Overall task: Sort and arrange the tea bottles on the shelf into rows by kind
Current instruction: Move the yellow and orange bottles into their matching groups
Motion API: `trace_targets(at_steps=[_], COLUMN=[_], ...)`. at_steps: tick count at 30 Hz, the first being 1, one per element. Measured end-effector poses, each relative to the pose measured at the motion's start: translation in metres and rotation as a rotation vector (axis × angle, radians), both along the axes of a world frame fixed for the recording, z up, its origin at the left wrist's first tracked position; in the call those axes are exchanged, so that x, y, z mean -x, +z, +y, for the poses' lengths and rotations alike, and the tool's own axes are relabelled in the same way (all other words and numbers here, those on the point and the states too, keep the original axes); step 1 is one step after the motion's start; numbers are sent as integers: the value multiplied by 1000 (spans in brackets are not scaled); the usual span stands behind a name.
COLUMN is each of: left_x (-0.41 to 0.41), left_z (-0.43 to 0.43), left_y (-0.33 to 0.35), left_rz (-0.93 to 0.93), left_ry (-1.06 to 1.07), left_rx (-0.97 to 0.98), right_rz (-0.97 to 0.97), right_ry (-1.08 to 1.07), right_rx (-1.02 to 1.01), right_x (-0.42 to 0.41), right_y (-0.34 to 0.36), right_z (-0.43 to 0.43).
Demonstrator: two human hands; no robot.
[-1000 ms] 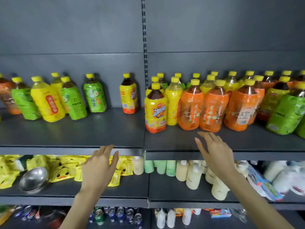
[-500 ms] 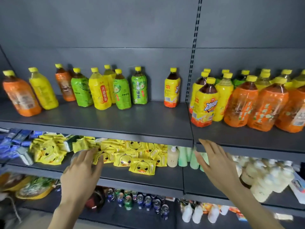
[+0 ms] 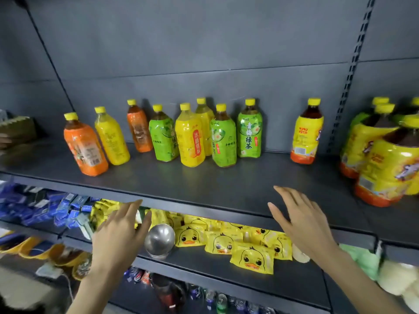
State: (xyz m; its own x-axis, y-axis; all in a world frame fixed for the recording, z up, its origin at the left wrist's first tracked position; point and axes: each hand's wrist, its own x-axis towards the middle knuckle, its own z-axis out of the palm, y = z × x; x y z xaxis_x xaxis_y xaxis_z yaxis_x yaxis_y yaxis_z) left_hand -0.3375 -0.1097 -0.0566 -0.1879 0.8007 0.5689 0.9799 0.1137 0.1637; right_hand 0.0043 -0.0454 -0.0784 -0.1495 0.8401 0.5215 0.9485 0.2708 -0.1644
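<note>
Head view: the left hand and the right hand hover at the front edge of the dark grey metal shelf, fingers straight and spread apart, holding nothing. The tea bottles stand upright towards the back, kinds mixed: a front orange-labelled bottle, a pale yellow bottle, a rear orange bottle, then green-labelled bottles alternating with a yellow bottle with a red label strip. A lone yellow-and-orange iced tea bottle stands apart, and a cluster of like bottles crowds the right.

This looks like the reach before a pick. The next move calls for gripping one bottle by its body and setting it beside its own kind.

Every bottle is capped in yellow and looks full, some of dark tea, some pale. On the shelf below lie yellow duck-printed packets and a tipped steel bowl, its inside hidden
</note>
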Motion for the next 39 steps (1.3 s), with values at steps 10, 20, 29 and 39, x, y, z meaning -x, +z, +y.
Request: trace_targets(at_steps=[10,20,29,39], left_x=[111,251,351,369], left_z=[40,92,151,255], left_y=[-16,-13,-1,9], left_rz=[-107,-164,-431,-1211], left_ry=[95,55,-179,-485], left_rx=[53,91,20,36], right_rz=[18,125,409,727], right_ry=[57,23,116,392], right_rx=[70,144,213,361], right_x=[120,267,405,508], right_y=[-10,-14,-2,20], right_z=[46,73,101,165])
